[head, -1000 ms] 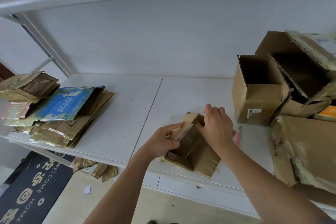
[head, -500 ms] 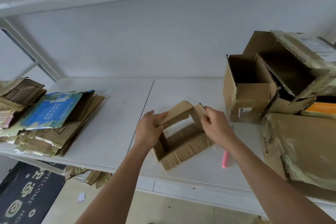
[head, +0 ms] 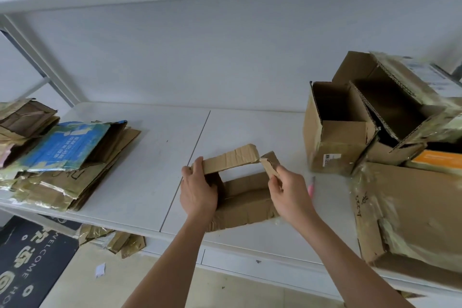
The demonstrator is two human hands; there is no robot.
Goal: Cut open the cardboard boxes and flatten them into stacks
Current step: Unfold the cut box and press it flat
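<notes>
Since half a second ago: box [head: 240, 182] opened wider, far panel [head: 231, 159] now torn free at its right corner, small gap showing to the end flap [head: 271, 161]. Pink cutter [head: 310, 189] unmoved on desk [head: 150, 157].

Left to right:

- Mat [head: 27, 265] on floor below desk edge, scraps [head: 112, 237] beside it. Not in play.
- Stack [head: 65, 157] of flattened boxes at far left of desk, blue-printed sheet on top. Judged the drop point for the finished piece; kept well apart from the work zone so as not to mix.
- Left hand [head: 197, 190]: grip closed on left end of far panel, thumb over near face, fingers behind. Holds that side while the other is pulled.
- Box at desk centre, near front edge, bottom resting on desk, walls spread.
- Right hand [head: 287, 195]: grip closed, pinching end flap. Opposed pull across the seam, likely to finish splitting the corner so the walls lie flat.
- Cutter just right of right hand, within reach if tape resists.
- Uncut boxes [head: 350, 132] at right, open tops up, waiting. Large flat sheet [head: 412, 207] in front of them.

Step judged: tearing open, flattening not yet done.
</notes>
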